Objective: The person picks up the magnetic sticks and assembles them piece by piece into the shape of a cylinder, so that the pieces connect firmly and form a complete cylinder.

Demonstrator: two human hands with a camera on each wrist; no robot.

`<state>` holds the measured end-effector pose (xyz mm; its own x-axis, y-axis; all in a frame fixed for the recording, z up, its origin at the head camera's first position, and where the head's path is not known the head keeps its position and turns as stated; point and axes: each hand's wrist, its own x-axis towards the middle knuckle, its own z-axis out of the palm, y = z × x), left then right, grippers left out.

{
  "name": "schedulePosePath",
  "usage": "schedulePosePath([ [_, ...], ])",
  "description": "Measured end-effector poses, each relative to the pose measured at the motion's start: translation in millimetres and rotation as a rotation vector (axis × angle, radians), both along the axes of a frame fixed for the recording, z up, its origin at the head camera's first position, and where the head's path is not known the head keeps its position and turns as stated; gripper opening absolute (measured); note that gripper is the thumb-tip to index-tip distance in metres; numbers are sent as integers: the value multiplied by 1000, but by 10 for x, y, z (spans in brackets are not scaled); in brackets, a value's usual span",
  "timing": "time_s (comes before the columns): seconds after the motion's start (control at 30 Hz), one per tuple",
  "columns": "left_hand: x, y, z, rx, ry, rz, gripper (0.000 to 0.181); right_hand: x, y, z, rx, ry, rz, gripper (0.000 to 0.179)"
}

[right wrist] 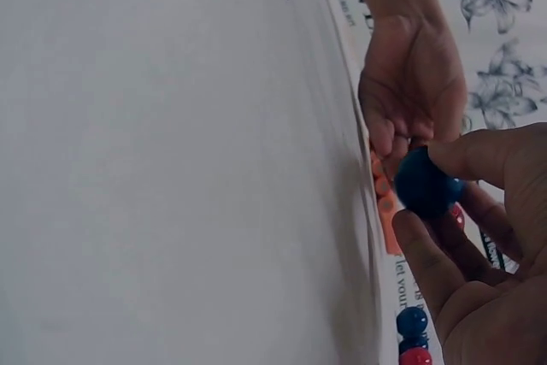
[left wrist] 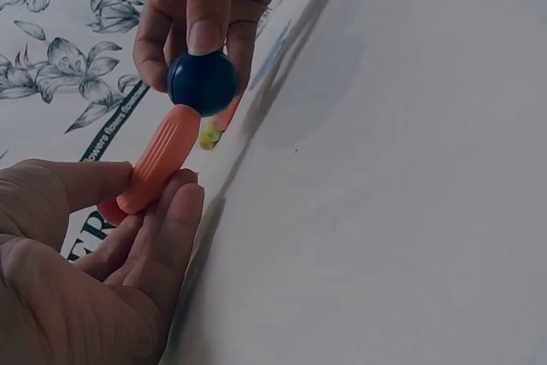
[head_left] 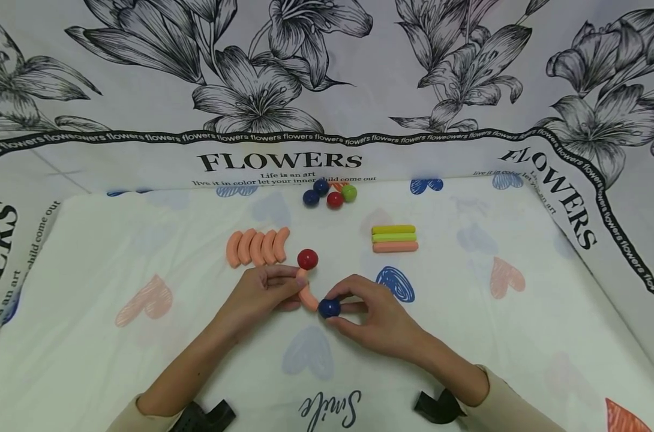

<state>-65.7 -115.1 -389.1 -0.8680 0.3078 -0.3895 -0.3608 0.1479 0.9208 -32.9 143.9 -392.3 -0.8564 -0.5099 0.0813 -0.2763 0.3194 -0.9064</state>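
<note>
White, heart-printed cloth [head_left: 78, 342] spreads below, where my left hand [head_left: 266, 288] pinches a ribbed, curved orange stick [head_left: 308, 298] and my right hand [head_left: 380, 318] clamps a smooth, glossy blue ball [head_left: 329, 308] at its near end. Shiny and round, a red ball [head_left: 308, 259] sits at its far end; farther out lie five curved sticks [head_left: 257, 248], three straight sticks [head_left: 394, 237] and a bunch of balls [head_left: 335, 200].

White cloth [head_left: 527, 336], lies flat; printed blue and pink hearts [head_left: 507, 279], one red heart [head_left: 623, 417] at four o'clock, script "Smile" [head_left: 331, 410] inverted at six. Floral drape [head_left: 371, 111], pale; black line-drawn blossoms [head_left: 261, 102] from ten to two o'clock; black lettered band [head_left: 224, 137] runs beneath; "FLOWERS" lettering [head_left: 277, 161] at twelve, three, nine. Light: soft, shadows faint
</note>
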Motion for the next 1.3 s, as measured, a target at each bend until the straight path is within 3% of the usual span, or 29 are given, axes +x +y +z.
schedulePosePath([
  [0.47, 16, 5, -17, -9, -28, -3, 52, 6, -7, -22, 26, -16, 60, 37],
  [0.83, 34, 39, -40, -150, 92, -62, 47, 35, -2, 34, 220, 62, 37, 32],
  [1.1, 34, 40, -22, -180, 107, -89, 44, 54, -5, 33, 176, 81, 66, 34],
  [1.3, 34, 11, 7, -182, 106, -118, 46, 51, -7, 14, 116, 39, 98, 32],
])
